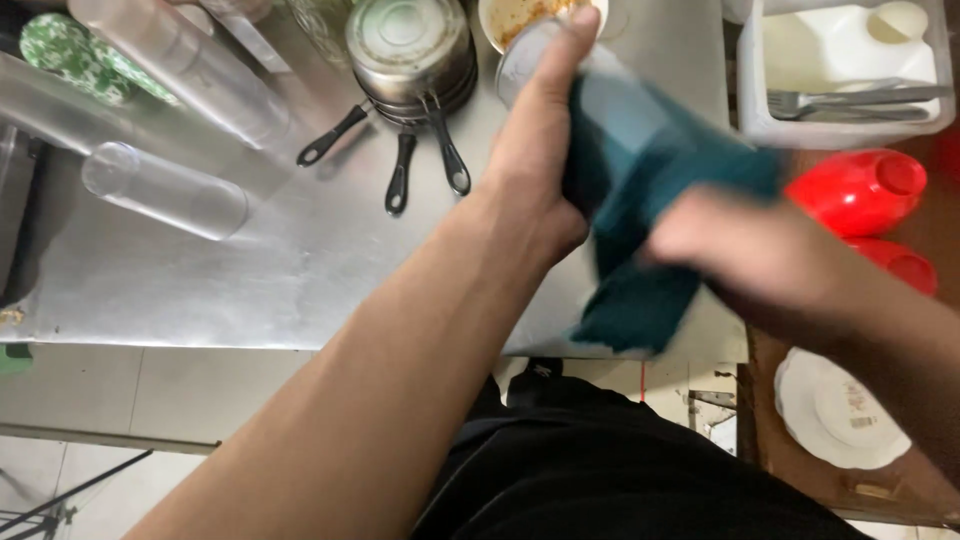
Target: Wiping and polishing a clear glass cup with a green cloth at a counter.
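My left hand (535,150) grips a clear drinking glass (600,95) held on its side above the steel counter (300,260). A dark teal cloth (650,240) is wrapped around the glass and hangs down below it. My right hand (745,255), blurred by motion, holds the cloth against the glass from the right. The glass's closed base points toward the back of the counter.
Several clear glasses (165,190) lie on the counter at left. Stacked small pans (410,50) with black handles stand behind. A bowl with food residue (525,15), a white bin with forks (850,70), red bottles (860,190) and white plates (840,410) sit at right.
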